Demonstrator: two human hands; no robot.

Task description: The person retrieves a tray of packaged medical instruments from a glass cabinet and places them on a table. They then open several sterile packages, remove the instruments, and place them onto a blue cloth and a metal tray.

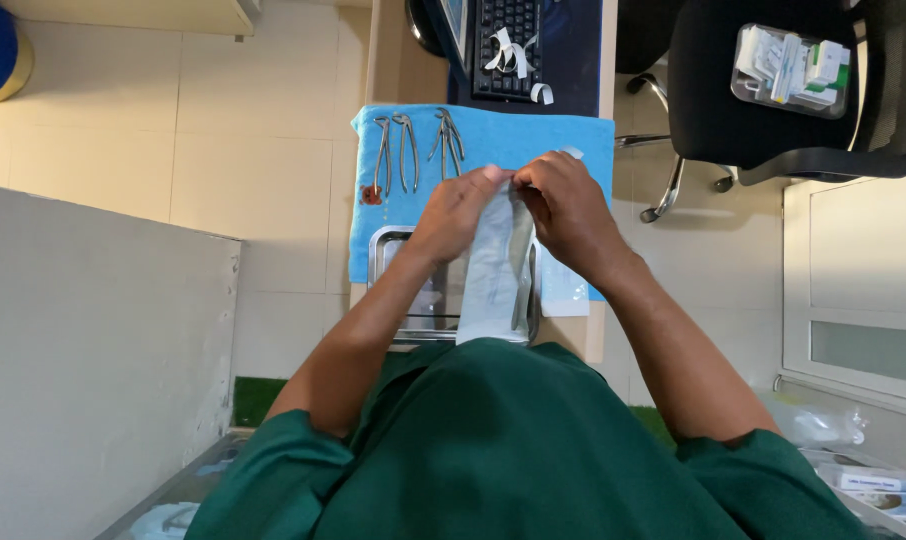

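Observation:
My left hand (455, 212) and my right hand (568, 210) both pinch the top edge of a long pale blue-and-clear pouch (495, 275). The pouch hangs down from my fingers toward my green top, over a shiny metal tray (385, 248). The tray rests on a blue cloth (503, 140) spread over a narrow table. On the cloth beyond my hands lie three metal forceps-like tools: two side by side (395, 152) at the left and one (447, 142) closer to the middle.
A black keyboard (508, 45) with white strips lies at the table's far end. A black wheeled chair (763, 90) carrying a clear box of packets (793, 68) stands to the right. A grey partition (93, 350) is at left, a white cabinet (858, 290) at right.

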